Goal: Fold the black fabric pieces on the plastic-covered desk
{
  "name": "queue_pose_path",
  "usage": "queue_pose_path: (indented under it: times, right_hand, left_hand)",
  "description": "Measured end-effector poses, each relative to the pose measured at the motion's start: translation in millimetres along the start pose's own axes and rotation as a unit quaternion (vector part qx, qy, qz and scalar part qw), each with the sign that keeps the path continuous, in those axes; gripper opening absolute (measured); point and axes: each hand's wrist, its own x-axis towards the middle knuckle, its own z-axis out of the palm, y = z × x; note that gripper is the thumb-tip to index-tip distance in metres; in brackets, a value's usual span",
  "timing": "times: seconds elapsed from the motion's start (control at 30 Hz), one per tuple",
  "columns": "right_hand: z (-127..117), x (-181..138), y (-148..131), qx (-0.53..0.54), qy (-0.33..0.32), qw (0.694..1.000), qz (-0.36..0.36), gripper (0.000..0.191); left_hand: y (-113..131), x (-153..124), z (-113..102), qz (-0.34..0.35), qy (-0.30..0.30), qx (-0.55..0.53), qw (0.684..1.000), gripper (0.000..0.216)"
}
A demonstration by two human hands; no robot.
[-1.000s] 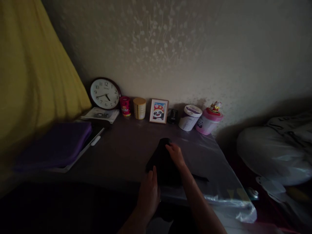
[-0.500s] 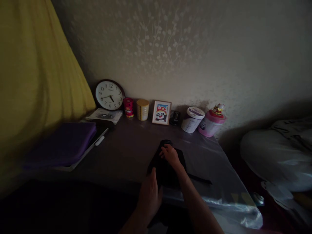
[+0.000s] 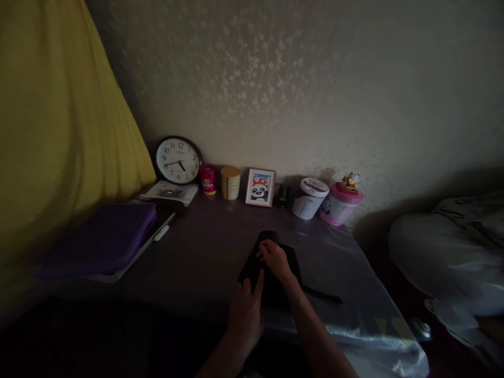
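Note:
A black, soft-looking item (image 3: 291, 260), perhaps a bag, lies on the table with a dark strap (image 3: 323, 295) trailing off to the right. It is too dark to make out its exact kind. My right hand (image 3: 274, 258) is over its upper part, fingers bent and drawn together at the black material. Nearer to me, my left hand (image 3: 246, 310) rests on the lower left edge of the item, its fingers stretched out and apart. What lies beneath both palms is hidden.
Along the wall stand a clock (image 3: 179, 160), a red can (image 3: 208, 180), a yellow-lidded can (image 3: 230, 183), a framed panda picture (image 3: 260, 187), a white tub (image 3: 310, 198) and a pink tub (image 3: 340, 203). A purple case (image 3: 104, 236) lies left, near a yellow curtain (image 3: 47, 131).
My left hand's fingers have spread and lie further over the black item. The right hand stays at its upper part, with its fingers more bent. The view has tilted slightly up.

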Motion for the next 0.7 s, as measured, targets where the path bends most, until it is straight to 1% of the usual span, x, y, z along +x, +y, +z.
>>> queue_pose_path:
  times: [0.1,0.17,0.27,0.33,0.37,0.43,0.5,0.63,0.7]
  right_hand:
    - [0.0,-13.1,-2.4,-0.025,0.013,0.998,-0.047,0.021]
    - [-0.5,-26.1,-3.4,-0.042,0.028,0.993,-0.108,0.022]
    - [-1.6,-45.3,-0.6,-0.047,0.034,0.974,-0.218,0.023]
    - [-1.8,-52.5,5.1,-0.041,0.029,0.961,-0.271,0.024]
    - [-1.8,-53.3,8.8,-0.04,0.029,0.957,-0.287,0.024]
    - [-1.6,-48.8,17.5,-0.045,0.039,0.951,-0.303,0.024]
    - [-1.4,-36.8,26.7,-0.06,0.039,0.949,-0.306,0.025]
    - [-1.2,1.9,45.1,-0.096,0.025,0.948,-0.304,0.028]
    - [-1.6,23.6,53.5,-0.104,0.029,0.945,-0.308,0.03]
  left_hand:
    - [0.5,0.4,0.9,-0.008,0.001,-0.006,1.0,0.083]
    - [0.2,0.0,1.3,-0.01,0.008,-0.014,1.0,0.08]
    - [-0.4,-0.3,3.0,-0.019,0.007,-0.032,0.999,0.073]
    - [-0.8,-0.1,5.2,-0.025,0.004,-0.04,0.999,0.07]
    - [-1.0,0.0,6.7,-0.027,0.006,-0.042,0.999,0.07]
    - [-1.2,-0.1,10.2,-0.033,0.008,-0.042,0.999,0.072]
    - [-1.6,-0.5,14.0,-0.04,0.002,-0.042,0.998,0.073]
    - [-2.7,-0.7,17.9,-0.05,-0.021,-0.053,0.997,0.07]
    - [-3.3,-0.1,17.1,-0.055,-0.032,-0.052,0.997,0.071]
